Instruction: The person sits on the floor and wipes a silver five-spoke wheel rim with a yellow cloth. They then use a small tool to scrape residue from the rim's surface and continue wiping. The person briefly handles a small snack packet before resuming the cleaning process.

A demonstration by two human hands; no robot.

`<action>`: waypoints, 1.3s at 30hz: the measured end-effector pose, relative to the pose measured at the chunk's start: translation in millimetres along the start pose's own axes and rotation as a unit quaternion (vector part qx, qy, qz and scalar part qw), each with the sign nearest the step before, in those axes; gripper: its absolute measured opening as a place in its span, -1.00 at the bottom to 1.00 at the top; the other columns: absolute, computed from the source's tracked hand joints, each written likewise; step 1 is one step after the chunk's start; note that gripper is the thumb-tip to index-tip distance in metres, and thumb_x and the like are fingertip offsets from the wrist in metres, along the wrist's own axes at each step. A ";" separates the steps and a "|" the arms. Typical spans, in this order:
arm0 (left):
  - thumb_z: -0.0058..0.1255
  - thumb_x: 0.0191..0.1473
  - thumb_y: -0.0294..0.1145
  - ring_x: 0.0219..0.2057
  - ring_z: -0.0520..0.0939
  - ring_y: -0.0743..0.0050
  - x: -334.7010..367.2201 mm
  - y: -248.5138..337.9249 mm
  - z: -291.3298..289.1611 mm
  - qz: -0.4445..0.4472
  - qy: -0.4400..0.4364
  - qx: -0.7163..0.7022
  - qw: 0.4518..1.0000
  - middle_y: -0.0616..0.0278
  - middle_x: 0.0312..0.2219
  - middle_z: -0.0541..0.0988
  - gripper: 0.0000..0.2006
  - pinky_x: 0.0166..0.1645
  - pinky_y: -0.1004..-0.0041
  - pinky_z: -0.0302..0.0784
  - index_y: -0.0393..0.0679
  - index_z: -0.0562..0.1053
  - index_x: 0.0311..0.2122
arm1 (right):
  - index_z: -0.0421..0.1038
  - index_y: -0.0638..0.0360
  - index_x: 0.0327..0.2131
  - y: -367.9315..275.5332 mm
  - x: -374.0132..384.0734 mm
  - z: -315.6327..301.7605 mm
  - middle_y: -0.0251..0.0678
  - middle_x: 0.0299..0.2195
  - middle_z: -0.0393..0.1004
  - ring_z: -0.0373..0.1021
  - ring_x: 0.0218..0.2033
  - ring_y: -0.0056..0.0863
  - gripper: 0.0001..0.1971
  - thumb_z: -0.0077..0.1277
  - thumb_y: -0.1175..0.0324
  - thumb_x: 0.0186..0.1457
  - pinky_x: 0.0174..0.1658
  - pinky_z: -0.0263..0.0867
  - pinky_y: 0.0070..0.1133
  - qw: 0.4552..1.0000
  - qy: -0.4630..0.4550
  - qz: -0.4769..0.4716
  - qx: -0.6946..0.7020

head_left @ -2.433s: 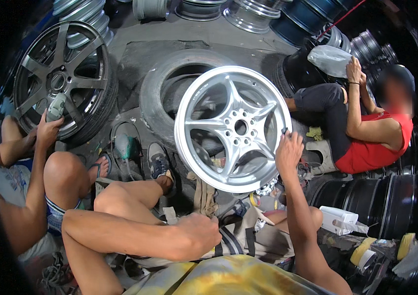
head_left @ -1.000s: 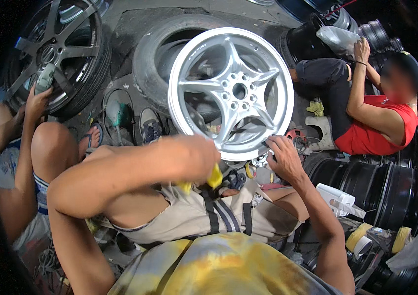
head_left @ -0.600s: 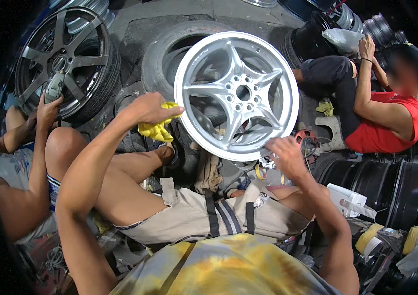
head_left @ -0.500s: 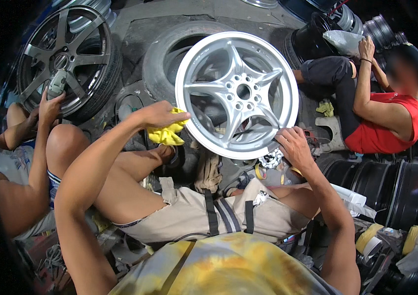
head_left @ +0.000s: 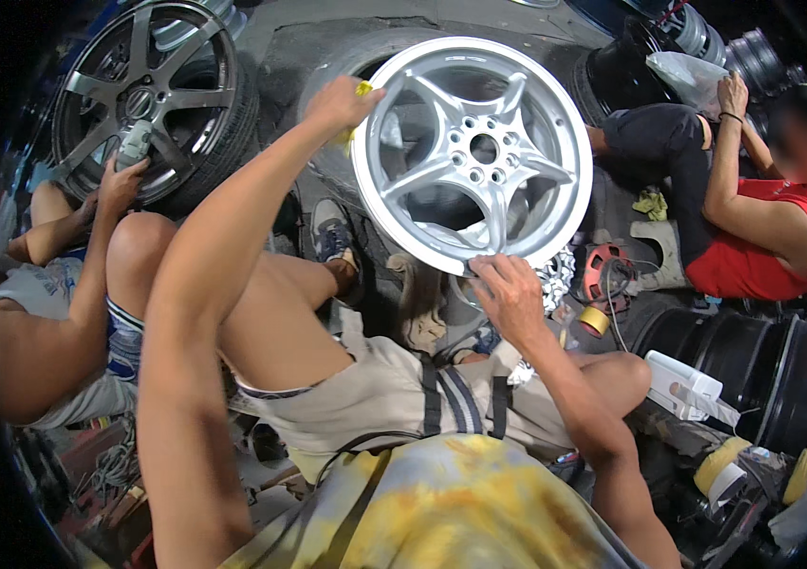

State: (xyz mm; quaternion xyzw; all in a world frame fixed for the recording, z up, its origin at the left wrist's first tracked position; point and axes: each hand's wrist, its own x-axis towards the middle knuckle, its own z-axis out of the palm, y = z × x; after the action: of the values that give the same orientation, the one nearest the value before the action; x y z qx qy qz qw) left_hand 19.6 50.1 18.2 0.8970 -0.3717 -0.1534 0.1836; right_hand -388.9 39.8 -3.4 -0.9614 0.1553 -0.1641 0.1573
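A silver alloy wheel rim [head_left: 495,204] with star-shaped spokes is tilted up in front of me, over a grey tyre [head_left: 320,180] on the floor. My left hand [head_left: 339,104] is closed on a yellow cloth [head_left: 363,87] at the rim's upper left edge; the hand hides most of the cloth. At the bottom edge, my right hand [head_left: 510,292] grips the rim, fingers over the lip and thumb out of sight.
On the left, a person holds a grey tool [head_left: 135,142] against a dark spoked wheel [head_left: 152,95]. A person in a red top [head_left: 769,228] sits at the right. Black rims [head_left: 726,360], a red reel-like object [head_left: 604,270] and a tape roll [head_left: 595,321] lie on the right.
My left hand has moved up along the rim's left edge with the cloth. The rim has turned, and my right hand has shifted left along its bottom edge.
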 end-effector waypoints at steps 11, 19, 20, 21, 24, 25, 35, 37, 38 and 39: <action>0.03 0.15 0.15 -0.26 0.69 -0.13 -4.0 19.9 -2.5 0.116 0.147 0.114 0.976 -0.07 -0.34 0.66 -0.51 -0.17 0.04 0.58 -0.08 0.61 -0.09 | 0.56 0.18 -0.19 -37.6 30.7 31.6 -0.35 -0.19 0.56 0.47 -0.15 -0.33 -0.77 0.22 0.46 0.02 -0.05 0.28 -0.40 0.990 0.083 -0.001 0.111; 0.14 -0.07 -0.43 -0.38 0.70 0.04 -167.3 17.9 -10.5 0.389 -0.147 0.208 0.885 0.04 -0.36 0.64 -0.56 -0.26 0.15 0.60 -0.11 0.57 0.01 | 0.55 0.20 -0.20 -26.4 17.2 33.6 -0.33 -0.19 0.58 0.48 -0.15 -0.35 -0.77 0.23 0.47 0.01 -0.06 0.28 -0.39 0.986 0.102 0.017 0.127; 0.10 -0.05 -0.44 -0.40 0.69 0.11 -184.0 18.3 -5.8 0.402 -0.144 0.217 0.878 0.05 -0.32 0.63 -0.50 -0.32 0.21 0.58 -0.17 0.51 0.09 | 0.55 0.20 -0.20 -26.6 14.2 32.5 -0.33 -0.18 0.58 0.48 -0.15 -0.35 -0.77 0.23 0.48 0.01 -0.06 0.28 -0.39 0.991 0.071 0.022 0.113; 0.07 -0.03 -0.44 -0.40 0.67 0.15 -196.4 19.0 -1.9 0.403 -0.139 0.255 0.868 0.06 -0.32 0.61 -0.48 -0.34 0.25 0.54 -0.17 0.47 0.13 | 0.55 0.19 -0.20 -27.7 11.3 31.0 -0.33 -0.17 0.57 0.48 -0.14 -0.36 -0.77 0.23 0.47 0.01 -0.05 0.28 -0.38 0.989 0.103 0.014 0.109; 0.03 0.03 -0.45 -0.38 0.64 0.22 -214.6 22.8 1.5 0.415 -0.137 0.300 0.848 0.08 -0.31 0.58 -0.44 -0.34 0.31 0.48 -0.15 0.39 0.21 | 0.55 0.18 -0.17 -35.7 15.0 31.4 -0.33 -0.14 0.55 0.48 -0.13 -0.37 -0.75 0.23 0.46 0.01 -0.03 0.28 -0.37 0.989 0.118 0.017 0.083; 0.02 0.05 -0.45 -0.37 0.63 0.23 -214.3 25.3 0.8 0.415 -0.157 0.303 0.843 0.09 -0.31 0.57 -0.44 -0.33 0.32 0.46 -0.13 0.37 0.23 | 0.55 0.17 -0.16 -41.0 19.3 33.5 -0.33 -0.13 0.54 0.48 -0.12 -0.37 -0.73 0.23 0.46 0.01 -0.01 0.28 -0.37 0.989 0.121 0.020 0.079; 0.17 -0.10 -0.38 -0.30 0.55 0.28 -203.9 31.7 -14.2 0.383 -0.089 0.366 0.844 0.15 -0.30 0.44 -0.53 -0.28 0.34 0.37 -0.27 0.46 -0.02 | 0.53 0.25 -0.13 -56.5 35.7 67.3 -0.22 -0.12 0.50 0.42 -0.08 -0.28 -0.68 0.11 0.51 -0.04 0.00 0.29 -0.37 0.991 0.091 0.016 0.093; 0.13 -0.08 -0.41 -0.31 0.53 0.32 -211.1 37.0 -4.6 0.390 -0.083 0.386 0.832 0.13 -0.25 0.36 -0.66 -0.32 0.39 0.32 -0.32 0.46 -0.16 | 0.53 0.20 -0.18 -27.9 3.0 31.7 -0.23 -0.12 0.52 0.45 -0.10 -0.28 -0.73 0.14 0.50 -0.02 -0.04 0.33 -0.37 0.995 0.087 -0.026 0.045; 0.12 -0.07 -0.41 -0.32 0.53 0.34 -215.5 39.2 -1.0 0.395 -0.082 0.386 0.829 0.14 -0.26 0.35 -0.67 -0.32 0.40 0.31 -0.32 0.47 -0.17 | 0.54 0.17 -0.18 -5.2 -6.8 13.6 -0.25 -0.13 0.53 0.47 -0.10 -0.29 -0.76 0.15 0.48 0.01 -0.06 0.35 -0.36 0.993 0.105 -0.062 0.007; 0.11 -0.06 -0.42 -0.32 0.52 0.35 -220.1 41.6 1.8 0.400 -0.090 0.390 0.824 0.15 -0.26 0.35 -0.68 -0.33 0.41 0.31 -0.32 0.47 -0.17 | 0.54 0.17 -0.18 19.3 -16.6 -7.1 -0.26 -0.15 0.54 0.48 -0.09 -0.28 -0.79 0.14 0.49 0.05 -0.06 0.36 -0.36 0.994 0.070 -0.076 -0.015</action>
State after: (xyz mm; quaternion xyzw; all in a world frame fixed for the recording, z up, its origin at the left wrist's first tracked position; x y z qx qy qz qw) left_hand -155.5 181.7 65.5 0.6484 -0.7418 0.0110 -0.1707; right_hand -411.1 26.4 -8.3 -0.9588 0.0946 -0.2403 0.1185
